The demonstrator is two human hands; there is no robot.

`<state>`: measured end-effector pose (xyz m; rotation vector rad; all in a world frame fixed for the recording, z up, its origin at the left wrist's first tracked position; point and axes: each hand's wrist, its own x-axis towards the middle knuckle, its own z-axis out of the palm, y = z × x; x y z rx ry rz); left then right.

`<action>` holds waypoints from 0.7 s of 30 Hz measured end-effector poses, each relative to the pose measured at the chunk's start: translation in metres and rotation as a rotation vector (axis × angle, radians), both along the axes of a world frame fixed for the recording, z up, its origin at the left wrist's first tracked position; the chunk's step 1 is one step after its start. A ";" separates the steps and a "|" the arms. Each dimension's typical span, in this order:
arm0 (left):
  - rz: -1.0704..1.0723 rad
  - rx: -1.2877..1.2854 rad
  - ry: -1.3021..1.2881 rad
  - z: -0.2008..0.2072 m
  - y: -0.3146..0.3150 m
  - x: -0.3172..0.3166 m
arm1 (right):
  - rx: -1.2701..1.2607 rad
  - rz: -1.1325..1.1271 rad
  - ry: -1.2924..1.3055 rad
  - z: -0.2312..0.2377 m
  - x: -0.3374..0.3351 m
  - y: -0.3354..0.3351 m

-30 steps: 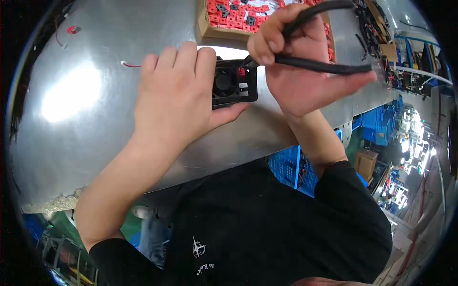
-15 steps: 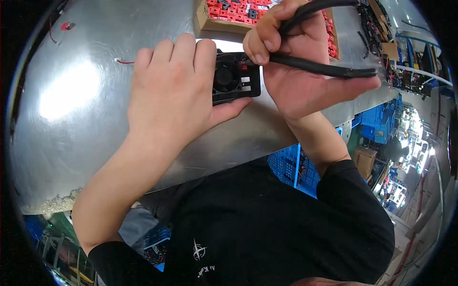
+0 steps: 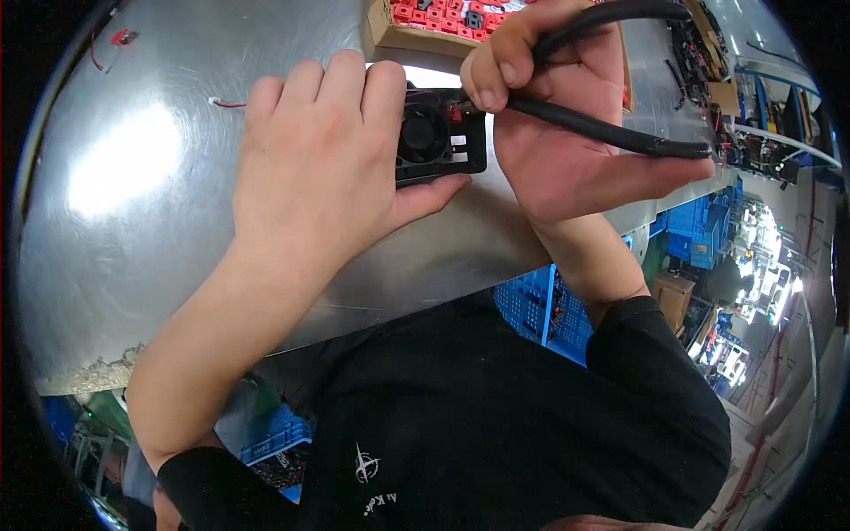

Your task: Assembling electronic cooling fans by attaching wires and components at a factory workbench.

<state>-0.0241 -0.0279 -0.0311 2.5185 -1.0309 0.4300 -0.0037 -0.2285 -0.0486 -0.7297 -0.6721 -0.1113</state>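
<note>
My left hand (image 3: pixel 310 168) is wrapped over a black plastic housing (image 3: pixel 479 152) on the metal table, its thumb along the near edge. Inside the housing sits a small black fan (image 3: pixel 423 133), partly covered by my fingers. A small red part (image 3: pixel 456 114) shows beside the fan. My right hand (image 3: pixel 558 168) grips a pair of pliers (image 3: pixel 611 133) with black-sleeved handles spread apart, one lying across the palm toward the thumb. The pliers' tip meets the housing's upper right corner by the red part; my fingers hide most of the jaws.
A cardboard box (image 3: pixel 390 34) of red and some black small parts stands beyond my hands. A thin red wire with a white connector (image 3: pixel 213 101) sticks out left of my left hand. Another small red wired piece (image 3: pixel 124 37) lies far left. Blue crates (image 3: pixel 531 305) stand below the table edge.
My right hand and the pliers have shifted slightly to the right, with the handle ends a little farther apart. The left hand keeps its hold on the housing, almost unmoved.
</note>
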 end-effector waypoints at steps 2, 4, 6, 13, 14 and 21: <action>-0.002 -0.001 0.008 0.000 -0.001 -0.001 | 0.022 0.050 -0.059 -0.001 0.002 -0.001; 0.002 -0.002 0.017 0.000 -0.002 -0.001 | 0.044 0.101 -0.119 -0.001 0.003 -0.001; 0.003 0.008 0.017 0.001 -0.002 0.001 | 0.067 0.153 -0.180 0.000 0.004 -0.001; 0.023 0.052 0.057 0.000 0.001 -0.001 | -0.530 -0.539 0.375 0.033 -0.034 0.025; 0.011 0.046 0.051 0.002 -0.003 -0.001 | -0.531 -0.371 -0.117 0.014 -0.006 -0.001; -0.027 -0.001 0.028 0.000 0.000 -0.001 | -0.381 -0.078 -0.712 -0.003 0.021 -0.008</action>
